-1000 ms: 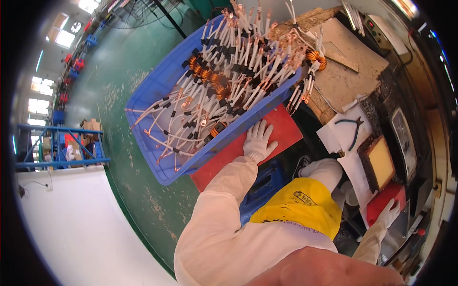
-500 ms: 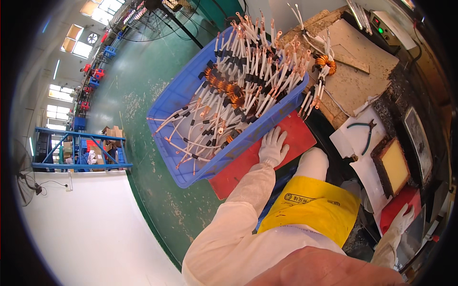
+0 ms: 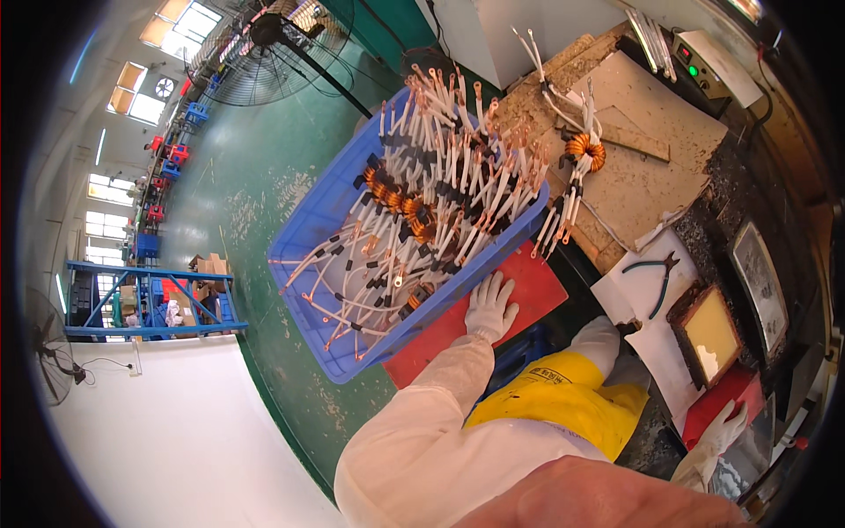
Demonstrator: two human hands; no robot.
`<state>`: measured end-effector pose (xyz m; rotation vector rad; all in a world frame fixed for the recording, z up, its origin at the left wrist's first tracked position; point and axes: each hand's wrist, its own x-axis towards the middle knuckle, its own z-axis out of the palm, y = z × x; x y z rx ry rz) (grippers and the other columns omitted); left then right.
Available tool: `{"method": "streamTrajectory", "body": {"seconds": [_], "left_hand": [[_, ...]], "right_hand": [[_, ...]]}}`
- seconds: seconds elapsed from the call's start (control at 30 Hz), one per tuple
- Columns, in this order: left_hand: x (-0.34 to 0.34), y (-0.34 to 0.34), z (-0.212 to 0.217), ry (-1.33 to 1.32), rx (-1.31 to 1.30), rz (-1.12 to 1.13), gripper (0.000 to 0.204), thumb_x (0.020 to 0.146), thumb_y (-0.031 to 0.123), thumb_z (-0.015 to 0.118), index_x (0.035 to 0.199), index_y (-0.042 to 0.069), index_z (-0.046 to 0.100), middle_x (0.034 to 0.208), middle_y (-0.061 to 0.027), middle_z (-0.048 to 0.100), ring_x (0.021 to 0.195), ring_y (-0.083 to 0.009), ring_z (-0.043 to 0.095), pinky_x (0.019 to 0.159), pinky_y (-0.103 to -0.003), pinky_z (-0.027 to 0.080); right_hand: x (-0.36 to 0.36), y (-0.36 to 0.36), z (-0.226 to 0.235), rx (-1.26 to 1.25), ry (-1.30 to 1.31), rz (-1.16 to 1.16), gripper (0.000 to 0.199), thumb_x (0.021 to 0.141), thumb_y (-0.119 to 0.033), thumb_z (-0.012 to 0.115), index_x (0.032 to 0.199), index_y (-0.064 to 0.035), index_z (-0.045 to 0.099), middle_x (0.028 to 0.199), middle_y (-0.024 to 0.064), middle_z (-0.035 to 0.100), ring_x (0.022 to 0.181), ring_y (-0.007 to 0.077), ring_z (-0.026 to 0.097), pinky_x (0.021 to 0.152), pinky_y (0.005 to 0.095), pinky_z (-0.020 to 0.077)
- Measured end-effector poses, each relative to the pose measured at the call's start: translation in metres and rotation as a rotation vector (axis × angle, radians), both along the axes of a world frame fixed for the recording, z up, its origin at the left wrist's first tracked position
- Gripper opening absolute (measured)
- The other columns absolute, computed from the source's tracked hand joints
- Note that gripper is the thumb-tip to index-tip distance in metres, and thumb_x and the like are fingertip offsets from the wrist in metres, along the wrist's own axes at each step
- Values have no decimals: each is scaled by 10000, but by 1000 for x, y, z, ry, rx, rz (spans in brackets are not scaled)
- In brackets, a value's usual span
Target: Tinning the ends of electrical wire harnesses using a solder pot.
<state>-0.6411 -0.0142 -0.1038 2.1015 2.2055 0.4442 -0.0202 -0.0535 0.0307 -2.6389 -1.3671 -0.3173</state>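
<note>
My left hand (image 3: 490, 310), in a white glove, lies flat with its fingers stretched on a red board (image 3: 543, 290), beside the wall of a blue plastic crate (image 3: 352, 359). Piled in the crate are many copper-wound ring coils (image 3: 407, 211) with white sleeved leads, black bands and copper lug ends. My right hand (image 3: 725, 428), also gloved, rests with fingers extended on a red surface (image 3: 717, 403) at the bench edge. Close to it is a square dark-framed pan (image 3: 709, 339) with a pale yellow surface. Neither hand holds anything.
One coil (image 3: 584, 154) lies on the bench's brown board (image 3: 647, 110). Green-handled pliers (image 3: 658, 280) lie on white paper near the pan. A control box (image 3: 701, 72) with a green light stands at the back right. A large fan (image 3: 268, 40) stands beyond the crate.
The whole view has shifted, so the crate sits lower. My leg and the yellow cloth over my lap have moved. Both hands stay on their red surfaces.
</note>
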Motion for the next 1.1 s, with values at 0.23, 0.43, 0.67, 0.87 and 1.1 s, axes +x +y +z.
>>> {"method": "streamTrajectory", "body": {"seconds": [0.23,0.43,0.67,0.87,1.1], "left_hand": [[5,5,-1,-15,-9,-77,580,848,378,607,1362,136,493,1451,-162,415,1340,-356,377,1108,-520,294],[-2,-1,-2,58,-56,-73,581,856,386,579,1366,125,481,1449,-183,413,1327,-380,380,1093,-551,295],[1,2,-5,90,-16,-99,573,854,372,572,1367,133,477,1451,-168,410,1333,-375,369,1099,-544,293],[-1,-5,-16,102,61,-84,570,862,379,579,1364,130,480,1434,-178,427,1323,-378,386,1085,-554,313],[-1,-12,-22,91,128,-84,568,861,385,586,1358,126,499,1443,-169,431,1315,-376,397,1084,-543,316]], "right_hand": [[-2,-10,2,43,-5,-5,524,973,-409,540,1356,-52,510,1371,207,499,1271,378,465,1066,448,380],[-18,2,7,85,72,-7,520,967,-394,534,1367,-64,498,1402,202,470,1314,379,417,1098,432,343],[-28,0,12,138,34,-47,506,964,-408,531,1370,-105,508,1407,165,481,1313,351,427,1092,426,355],[-20,-4,6,34,2,-71,524,971,-428,498,1380,-102,499,1433,158,465,1329,337,415,1110,428,335],[-39,-31,26,279,160,127,473,987,-352,502,1375,-83,500,1434,165,468,1332,342,418,1104,409,339]]}}
